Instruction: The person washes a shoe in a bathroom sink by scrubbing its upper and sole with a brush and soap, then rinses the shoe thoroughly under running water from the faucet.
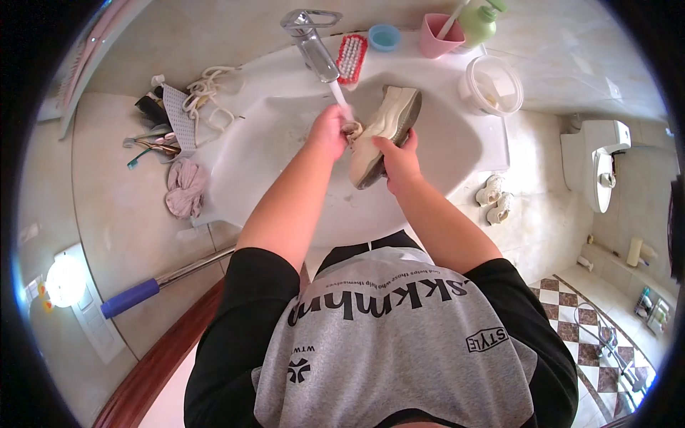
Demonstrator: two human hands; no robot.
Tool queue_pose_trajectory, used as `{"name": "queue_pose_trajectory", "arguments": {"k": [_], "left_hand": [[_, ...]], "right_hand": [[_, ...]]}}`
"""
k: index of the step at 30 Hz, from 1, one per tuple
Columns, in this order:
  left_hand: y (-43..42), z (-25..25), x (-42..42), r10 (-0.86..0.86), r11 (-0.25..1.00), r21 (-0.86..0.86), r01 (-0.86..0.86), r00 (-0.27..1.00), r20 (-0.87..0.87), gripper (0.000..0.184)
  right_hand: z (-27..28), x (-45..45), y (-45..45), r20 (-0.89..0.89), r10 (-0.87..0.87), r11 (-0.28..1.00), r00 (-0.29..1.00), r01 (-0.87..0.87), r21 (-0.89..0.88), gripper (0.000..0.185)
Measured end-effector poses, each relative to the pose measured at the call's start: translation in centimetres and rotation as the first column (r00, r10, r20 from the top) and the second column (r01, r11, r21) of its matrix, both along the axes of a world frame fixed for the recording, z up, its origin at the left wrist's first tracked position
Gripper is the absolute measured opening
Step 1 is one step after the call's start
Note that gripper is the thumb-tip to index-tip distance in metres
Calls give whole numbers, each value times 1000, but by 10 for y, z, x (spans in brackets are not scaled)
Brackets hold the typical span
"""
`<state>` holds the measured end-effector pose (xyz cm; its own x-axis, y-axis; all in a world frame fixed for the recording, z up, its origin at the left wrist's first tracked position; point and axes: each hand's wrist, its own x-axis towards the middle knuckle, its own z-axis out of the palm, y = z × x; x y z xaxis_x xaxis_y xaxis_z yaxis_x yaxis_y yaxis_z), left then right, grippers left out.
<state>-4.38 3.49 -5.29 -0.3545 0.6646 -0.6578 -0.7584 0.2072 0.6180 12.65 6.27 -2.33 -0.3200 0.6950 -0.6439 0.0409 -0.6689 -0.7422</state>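
Over the sink (250, 171), a cream-coloured shoe (385, 128) with a grey sole is held tilted on its side. My right hand (401, 162) grips it by the sole side, thumb across the upper. My left hand (331, 132) is closed at the shoe's opening, on a beige flap that looks like its tongue; the fingertips are partly hidden. Water runs from the chrome faucet (314, 50) onto my left hand and that flap.
Behind the sink lie a red-rimmed scrub brush (352, 58), a blue bowl (384, 38), a pink cup (439, 36) and a green pump bottle (479, 25). A clear tub (491, 85) stands right. White laces (208, 96) and a pink cloth (186, 188) lie left. More shoes (494, 199) sit beyond the sink.
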Motion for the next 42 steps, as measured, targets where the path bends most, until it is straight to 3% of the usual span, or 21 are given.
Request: {"name": "queue_pose_trajectory", "arguments": {"k": [1, 3, 5, 9, 11, 15, 17, 21, 23, 27, 29, 30, 32, 34, 36, 40, 42], "left_hand": [[7, 13, 7, -129, 988, -97, 116, 981, -142, 48], [14, 25, 17, -142, 980, -159, 120, 980, -141, 48], [19, 8, 15, -211, 955, -254, 152, 952, -222, 44], [30, -27, 0, -89, 986, -152, 75, 992, -93, 43], [36, -48, -5, -110, 957, -278, 76, 988, -108, 43], [29, 8, 18, -85, 972, -222, 78, 996, -23, 45], [27, 20, 24, -239, 964, -128, 232, 970, -38, 40], [26, 25, 18, -373, 921, -188, 340, 911, -178, 46], [21, 34, 12, -543, 830, -379, 410, 751, -376, 54], [-11, 46, -6, -497, 862, -328, 387, 774, -393, 64], [-34, 42, -14, -496, 867, -187, 462, 762, -416, 76], [-42, 42, -17, -496, 867, -193, 459, 760, -420, 76], [-54, 42, -23, -573, 784, -345, 516, 390, -721, 86], [-59, 42, -30, -602, 772, -372, 514, 405, -688, 89], [-60, 40, -39, -561, 809, -305, 502, 506, -655, 85], [-59, 44, -52, -481, 866, -162, 474, 699, -529, 75], [-59, 47, -54, -479, 867, -161, 472, 698, -532, 73]], "right_hand": [[3, -1, -2, 2, -46, 999, 999, 46, -17, 103], [5, -4, -6, 8, -99, 994, 995, 99, -37, 104], [3, -7, -4, 89, -69, 995, 994, 62, 78, 105], [-2, -12, -1, 147, -49, 995, 988, 35, 96, 108], [-7, -15, -2, 157, -55, 990, 986, 33, 139, 108], [-5, -17, 0, 207, -42, 995, 977, 23, 94, 108], [-8, -17, 2, 196, 27, 995, 980, -46, 90, 108], [8, -18, 3, 207, 50, 996, 977, -64, 60, 110], [3, -18, 2, 255, 71, 989, 964, -101, 105, 112], [-9, -26, 5, 89, 21, 1000, 996, -20, -10, 102], [8, -32, 4, -74, -111, 967, 991, 90, -240, 78], [11, -34, 5, -81, -109, 966, 991, 86, -244, 78], [14, -42, 11, -200, -180, 884, 963, 69, -462, 56], [7, -53, 15, -165, -193, 865, 967, 88, -493, 51], [1, -61, 19, -142, -96, 856, 985, 8, -517, 53], [-1, -76, 29, 8, -16, 843, 1000, 17, -538, 65], [5, -78, 29, -7, -5, 839, 1000, 0, -544, 67]]}}
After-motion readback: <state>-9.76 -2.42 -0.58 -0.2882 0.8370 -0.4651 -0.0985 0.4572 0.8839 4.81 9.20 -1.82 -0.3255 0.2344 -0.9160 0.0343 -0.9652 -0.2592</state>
